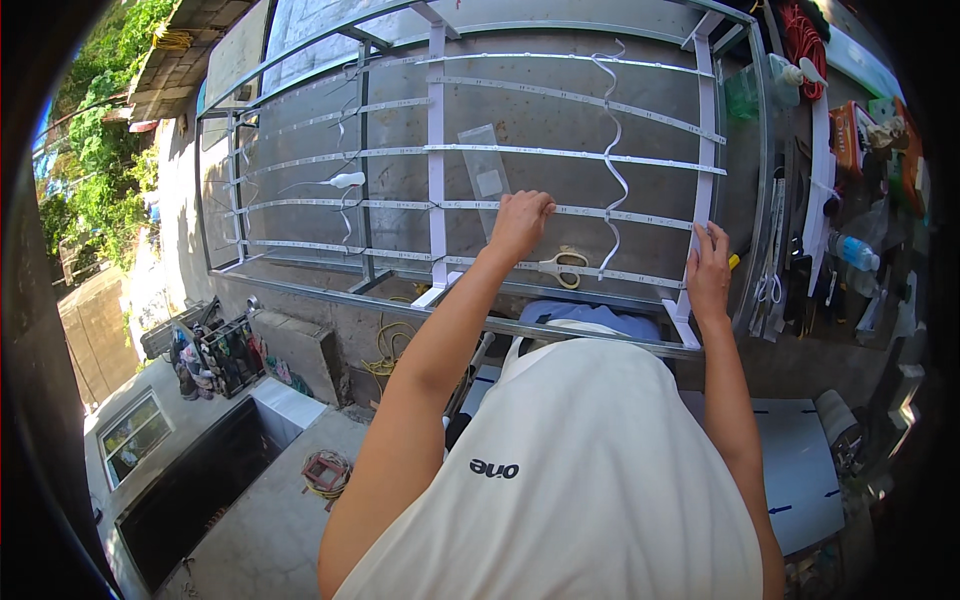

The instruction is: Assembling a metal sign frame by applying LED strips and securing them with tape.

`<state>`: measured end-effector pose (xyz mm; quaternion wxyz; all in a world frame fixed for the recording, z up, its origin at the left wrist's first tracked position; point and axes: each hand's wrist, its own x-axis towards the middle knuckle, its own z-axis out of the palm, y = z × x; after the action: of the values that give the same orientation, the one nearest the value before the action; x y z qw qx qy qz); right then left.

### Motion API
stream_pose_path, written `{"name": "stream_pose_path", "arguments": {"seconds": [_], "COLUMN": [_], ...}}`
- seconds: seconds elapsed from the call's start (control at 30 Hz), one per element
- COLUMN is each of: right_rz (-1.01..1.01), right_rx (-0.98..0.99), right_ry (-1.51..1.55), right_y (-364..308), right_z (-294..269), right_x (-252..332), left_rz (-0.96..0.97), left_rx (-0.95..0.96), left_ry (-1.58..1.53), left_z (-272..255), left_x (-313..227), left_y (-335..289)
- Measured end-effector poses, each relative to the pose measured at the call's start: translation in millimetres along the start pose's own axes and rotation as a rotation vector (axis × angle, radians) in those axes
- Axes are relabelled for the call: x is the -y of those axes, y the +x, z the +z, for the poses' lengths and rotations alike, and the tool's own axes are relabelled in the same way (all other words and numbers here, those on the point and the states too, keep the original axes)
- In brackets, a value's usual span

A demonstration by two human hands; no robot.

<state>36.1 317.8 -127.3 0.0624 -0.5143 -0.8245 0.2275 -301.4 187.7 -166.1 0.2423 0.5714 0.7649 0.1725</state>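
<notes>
A metal frame (590, 332) lies in front of me, crossed by several narrow white LED strips (625, 217). My left hand (522, 225) is closed at one of the nearer strips, fingers pinched together on it. At the right, my right hand (710, 265) rests with its fingers stretched along a white crossbar (706, 150), by the end of the same strip. Another white crossbar (436, 110) stands left of my left hand. A curled white ribbon (616, 165) hangs over the strips. Cream-handled scissors (567, 272) lie just below my left hand.
On the grey surface, a small white bottle (347, 180) with a thin nozzle and a clear plastic packet (483, 165) show among the strips. Rightward are more scissors (769, 288), a clear bottle (853, 250) and red cord (803, 45). Yellow cord (385, 355) lies low at left.
</notes>
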Motion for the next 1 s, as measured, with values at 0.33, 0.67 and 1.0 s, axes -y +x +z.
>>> {"name": "stream_pose_path", "arguments": {"seconds": [0.33,0.67,1.0], "right_rz": [-0.004,-0.029,-0.006], "right_rx": [0.006,-0.004,-0.010], "right_ry": [0.010,0.014,0.004], "right_y": [-2.4,-2.6,-1.1], "right_z": [2.2,3.0,-0.2], "right_x": [-3.2,-6.9,-1.1], "left_rz": [0.103,-0.520,-0.969], "left_rx": [-0.259,0.225,0.261], "left_ry": [0.001,0.018,0.156], "left_z": [2.3,-11.3,27.3], "left_x": [-5.6,17.7,51.1], "left_y": [-0.4,-57.9,-20.6]}}
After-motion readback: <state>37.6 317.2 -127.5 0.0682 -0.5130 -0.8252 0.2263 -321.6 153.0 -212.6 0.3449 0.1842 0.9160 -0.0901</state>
